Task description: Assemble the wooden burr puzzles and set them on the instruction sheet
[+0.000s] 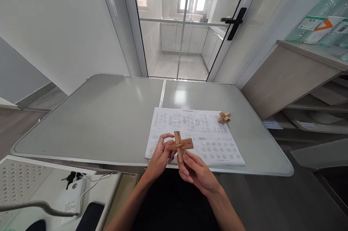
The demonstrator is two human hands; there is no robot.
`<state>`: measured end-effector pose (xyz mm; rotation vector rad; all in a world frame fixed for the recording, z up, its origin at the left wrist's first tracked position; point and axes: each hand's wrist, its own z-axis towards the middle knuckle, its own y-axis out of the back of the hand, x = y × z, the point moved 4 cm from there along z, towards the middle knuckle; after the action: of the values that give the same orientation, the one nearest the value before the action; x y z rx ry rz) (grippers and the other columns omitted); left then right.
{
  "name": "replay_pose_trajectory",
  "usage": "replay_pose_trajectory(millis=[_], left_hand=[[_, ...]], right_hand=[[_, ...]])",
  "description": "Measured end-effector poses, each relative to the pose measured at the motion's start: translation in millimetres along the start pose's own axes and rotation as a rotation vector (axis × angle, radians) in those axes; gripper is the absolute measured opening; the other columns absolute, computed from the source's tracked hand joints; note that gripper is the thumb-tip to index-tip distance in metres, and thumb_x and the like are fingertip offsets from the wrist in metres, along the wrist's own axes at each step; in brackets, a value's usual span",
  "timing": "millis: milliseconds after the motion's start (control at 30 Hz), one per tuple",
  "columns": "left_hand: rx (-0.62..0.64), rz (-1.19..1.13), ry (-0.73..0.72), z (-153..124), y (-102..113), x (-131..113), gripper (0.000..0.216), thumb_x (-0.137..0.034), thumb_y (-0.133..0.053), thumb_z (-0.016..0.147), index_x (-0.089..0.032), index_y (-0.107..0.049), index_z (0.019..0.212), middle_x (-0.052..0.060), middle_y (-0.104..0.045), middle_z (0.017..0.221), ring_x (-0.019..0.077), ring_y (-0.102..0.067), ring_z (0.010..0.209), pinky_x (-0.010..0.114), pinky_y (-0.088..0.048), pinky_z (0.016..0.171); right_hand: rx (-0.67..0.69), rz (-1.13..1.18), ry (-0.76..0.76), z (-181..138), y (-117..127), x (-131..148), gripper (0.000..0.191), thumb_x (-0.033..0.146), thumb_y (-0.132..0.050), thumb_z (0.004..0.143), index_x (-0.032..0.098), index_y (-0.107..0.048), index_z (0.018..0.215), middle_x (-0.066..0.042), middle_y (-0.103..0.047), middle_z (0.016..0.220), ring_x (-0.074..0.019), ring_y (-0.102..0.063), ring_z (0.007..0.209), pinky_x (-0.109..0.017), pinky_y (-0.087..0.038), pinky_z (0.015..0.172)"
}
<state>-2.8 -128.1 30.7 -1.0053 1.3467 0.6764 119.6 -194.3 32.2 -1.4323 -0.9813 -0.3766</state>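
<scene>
1. Wooden cross puzzle (pixel 180 145) is held above the bench's (pixel 108 115) near edge.
2. Left hand (pixel 160 156) fingers grasp its 9 o'clock arm.
3. Right hand (pixel 197 173) fingers pinch its 6 o'clock end.

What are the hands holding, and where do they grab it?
A wooden cross puzzle. The left hand pinches its left arm; the right hand holds its bottom end.

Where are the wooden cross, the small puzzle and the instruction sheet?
wooden cross (pixel 180 145), head view, centre where the bars meet.
small puzzle (pixel 224 117), head view, its middle.
instruction sheet (pixel 217 147), head view, bare printed area on the right half.
</scene>
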Motion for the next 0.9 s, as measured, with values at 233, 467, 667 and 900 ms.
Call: replay_pose_trajectory(millis=[233, 467, 667, 900], left_hand=[[-0.197, 0.436, -0.105, 4, 40, 6, 0.034, -0.049, -0.05, 0.104, -0.021, -0.052, 0.123, -0.006, -0.044, 0.072, 0.0125, -0.044, 0.064, 0.024, -0.036, 0.061], [-0.316, 0.694, -0.095, -1, 87, 7, 0.035, -0.049, -0.051, 0.101, -0.019, -0.066, 0.109, -0.002, -0.055, 0.074, 0.0135, -0.048, 0.062, 0.025, -0.038, 0.059], [-0.318, 0.665, -0.09, 0, 90, 6, 0.037, -0.051, -0.052, 0.098, -0.018, -0.068, 0.104, -0.001, -0.059, 0.073, 0.0144, -0.052, 0.063, 0.025, -0.039, 0.059], [-0.307, 0.715, -0.089, -3, 88, 6, 0.034, -0.049, -0.052, 0.099, -0.019, -0.068, 0.103, -0.002, -0.058, 0.072, 0.0144, -0.049, 0.061, 0.025, -0.038, 0.058]], right_hand=[[-0.391, -0.277, 0.094, -24, 54, 40, 0.044, 0.058, -0.069, 0.096, 0.02, -0.056, 0.077, 0.003, -0.054, 0.066, -0.0098, -0.044, 0.053, -0.026, -0.037, 0.054], [-0.848, -0.558, 0.209, -43, 157, 72, 0.051, 0.071, -0.072, 0.081, 0.021, -0.063, 0.08, 0.002, -0.059, 0.062, -0.0141, -0.049, 0.051, -0.028, -0.039, 0.047], [-0.955, -0.518, 0.272, -40, 204, 84, 0.047, 0.064, -0.077, 0.078, 0.019, -0.064, 0.078, 0.002, -0.06, 0.062, -0.0123, -0.049, 0.051, -0.025, -0.042, 0.045], [-0.989, -0.525, 0.255, -30, 211, 83, 0.051, 0.069, -0.075, 0.08, 0.019, -0.064, 0.081, 0.001, -0.061, 0.063, -0.0121, -0.05, 0.05, -0.023, -0.042, 0.043]])
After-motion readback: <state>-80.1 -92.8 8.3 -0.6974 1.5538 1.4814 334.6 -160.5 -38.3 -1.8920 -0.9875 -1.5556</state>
